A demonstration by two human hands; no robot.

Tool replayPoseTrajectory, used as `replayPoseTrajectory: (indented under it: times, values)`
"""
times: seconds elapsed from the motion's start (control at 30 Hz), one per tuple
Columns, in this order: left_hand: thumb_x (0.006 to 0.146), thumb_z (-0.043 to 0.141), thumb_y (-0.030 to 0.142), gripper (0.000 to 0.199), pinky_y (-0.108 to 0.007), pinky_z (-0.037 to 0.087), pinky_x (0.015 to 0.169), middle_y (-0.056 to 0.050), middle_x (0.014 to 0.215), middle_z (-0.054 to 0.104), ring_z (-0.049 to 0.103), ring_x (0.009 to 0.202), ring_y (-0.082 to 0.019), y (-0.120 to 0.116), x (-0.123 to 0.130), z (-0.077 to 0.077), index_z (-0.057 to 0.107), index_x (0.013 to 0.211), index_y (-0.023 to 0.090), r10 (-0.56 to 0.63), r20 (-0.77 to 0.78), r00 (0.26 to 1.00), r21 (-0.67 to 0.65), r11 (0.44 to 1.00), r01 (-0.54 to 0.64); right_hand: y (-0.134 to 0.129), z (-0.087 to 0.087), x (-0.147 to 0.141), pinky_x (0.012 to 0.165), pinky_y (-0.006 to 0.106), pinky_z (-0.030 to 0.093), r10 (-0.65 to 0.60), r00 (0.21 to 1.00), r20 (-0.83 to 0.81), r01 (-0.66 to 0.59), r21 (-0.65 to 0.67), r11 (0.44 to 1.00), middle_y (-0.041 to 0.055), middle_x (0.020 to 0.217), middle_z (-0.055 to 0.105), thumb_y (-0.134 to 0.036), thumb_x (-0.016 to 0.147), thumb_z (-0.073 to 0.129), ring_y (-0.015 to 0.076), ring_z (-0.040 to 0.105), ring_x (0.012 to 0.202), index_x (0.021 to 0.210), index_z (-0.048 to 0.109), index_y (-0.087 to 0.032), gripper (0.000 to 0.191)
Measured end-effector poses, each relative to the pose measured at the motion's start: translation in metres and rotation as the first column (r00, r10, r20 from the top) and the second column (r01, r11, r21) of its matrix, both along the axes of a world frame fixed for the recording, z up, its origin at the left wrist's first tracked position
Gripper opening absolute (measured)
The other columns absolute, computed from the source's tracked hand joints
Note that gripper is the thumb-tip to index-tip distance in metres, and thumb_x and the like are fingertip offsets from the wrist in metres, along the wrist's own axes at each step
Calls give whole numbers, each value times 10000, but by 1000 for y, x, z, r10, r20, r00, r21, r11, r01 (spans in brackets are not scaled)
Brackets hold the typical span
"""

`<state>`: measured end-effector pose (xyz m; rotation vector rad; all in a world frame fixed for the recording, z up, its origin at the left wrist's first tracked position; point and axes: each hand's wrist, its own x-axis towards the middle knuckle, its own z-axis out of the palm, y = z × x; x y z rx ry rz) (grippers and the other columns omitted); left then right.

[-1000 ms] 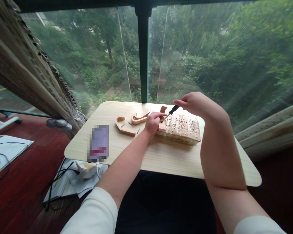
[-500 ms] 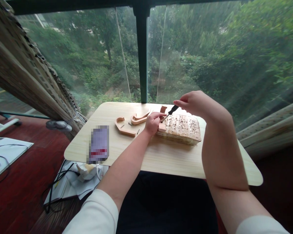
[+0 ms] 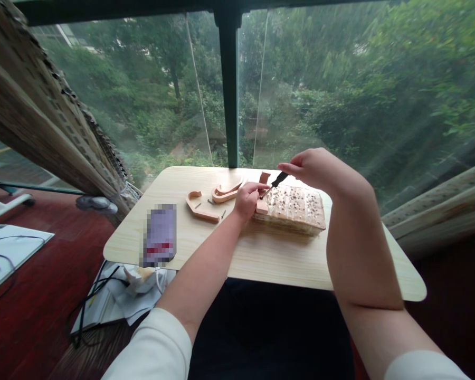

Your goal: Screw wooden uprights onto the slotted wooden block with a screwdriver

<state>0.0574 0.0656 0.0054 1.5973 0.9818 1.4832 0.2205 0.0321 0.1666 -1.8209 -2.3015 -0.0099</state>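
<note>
My right hand (image 3: 311, 164) is closed round the black handle of a screwdriver (image 3: 278, 180), which slants down to the left. Its tip meets a small pale wooden piece (image 3: 262, 207) at the left end of a tape-wrapped block (image 3: 296, 206) with a pitted top. My left hand (image 3: 247, 201) is closed on that wooden piece, its index finger stretched out by the screwdriver's shaft. What its other fingers grip is partly hidden. Two curved wooden hooks, one nearer (image 3: 202, 212) and one farther (image 3: 226, 196), lie left of my left hand, with a few screws (image 3: 223, 215) around them.
The light wood table (image 3: 285, 264) stands before a window. A phone, blurred out (image 3: 160, 235), lies at its left edge with a white cable (image 3: 158, 279) hanging down. A brown wooden piece (image 3: 265, 178) is behind the block. Papers (image 3: 114, 295) and cords lie below left.
My right hand and the screwdriver have shifted very slightly left. My left hand keeps its hold, and the loose pieces lie as before.
</note>
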Motion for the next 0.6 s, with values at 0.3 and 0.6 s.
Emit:
replayPoseTrajectory:
  times: [0.3, 0.6]
  values:
    - [620, 439, 94, 395, -334, 522, 871, -54, 877, 745, 647, 901, -202, 1, -1, -1, 791, 776, 183, 17, -8, 1000, -8, 1000, -17, -13, 5, -7, 620, 294, 363, 174, 983, 58, -177, 58, 982, 72, 798, 717, -294, 889, 499, 166, 576, 678, 961, 779, -185, 308]
    - [618, 438, 88, 408, -333, 523, 861, -47, 882, 750, 641, 890, -200, 2, -1, -1, 794, 788, 192, 9, -17, 1000, -1, 1000, -9, 3, -3, -2, 596, 300, 367, 75, 996, -55, -70, 86, 994, 67, 718, 690, -403, 873, 559, 161, 555, 616, 979, 780, -170, 338]
